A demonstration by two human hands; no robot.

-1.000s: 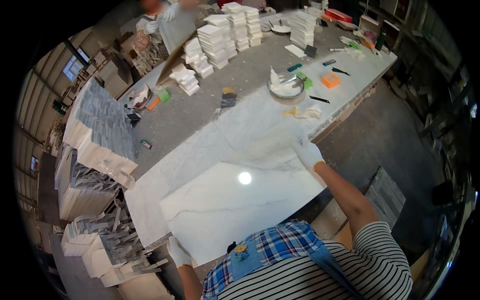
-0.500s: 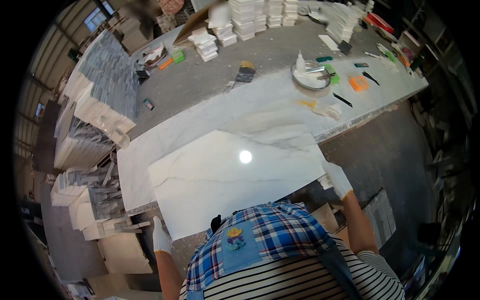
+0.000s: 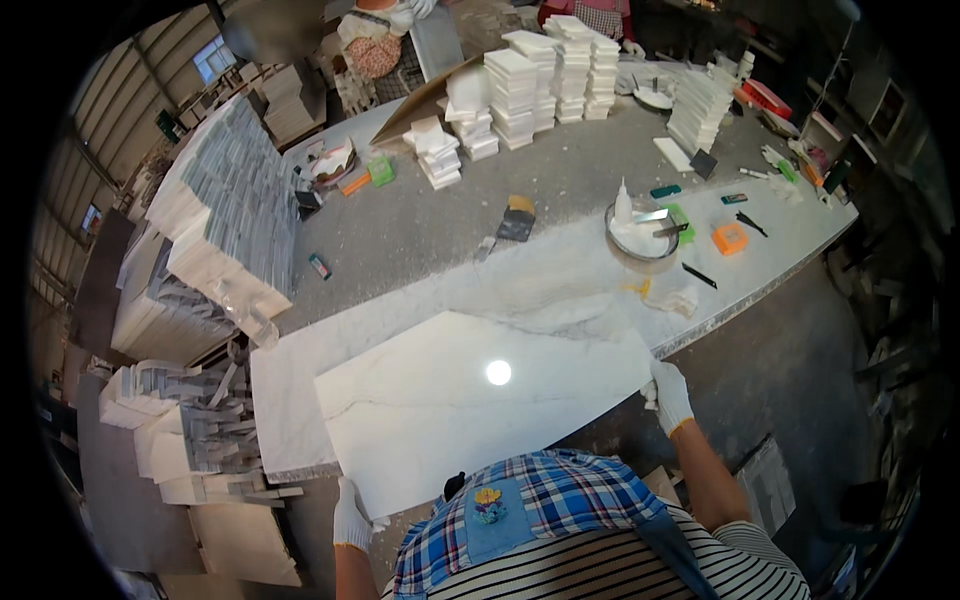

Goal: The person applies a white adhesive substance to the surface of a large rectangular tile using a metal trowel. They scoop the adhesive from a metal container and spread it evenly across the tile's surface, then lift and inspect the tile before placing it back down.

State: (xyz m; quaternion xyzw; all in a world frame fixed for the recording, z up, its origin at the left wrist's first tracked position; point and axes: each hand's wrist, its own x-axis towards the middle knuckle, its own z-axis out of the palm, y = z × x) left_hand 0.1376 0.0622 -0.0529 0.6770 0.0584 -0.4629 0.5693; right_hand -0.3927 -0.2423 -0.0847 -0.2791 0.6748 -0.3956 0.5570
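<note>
A large polished white marble-look slab (image 3: 470,430) with grey veins lies partly over the pale stone worktop (image 3: 290,410), its near part reaching past the front edge toward my apron. My left hand (image 3: 352,512), in a white knit glove, grips the slab's near left edge, with the fingers partly hidden. At the right end, my gloved right hand (image 3: 672,395) is closed round the slab's edge, and some fingers are out of sight beneath it. A round lamp reflection shines on the slab's face.
A metal bowl (image 3: 640,235) with white paste, a bottle and a scraper stands beyond the slab, near an orange box (image 3: 730,238). Tall stacks of tiles (image 3: 230,215) rise at left, with white block stacks (image 3: 513,95) behind. Two other people are partly visible at the far side.
The view has tilted up, so everything sits lower in the picture and two people at the back now show. Both my hands stay at the slab's ends.
</note>
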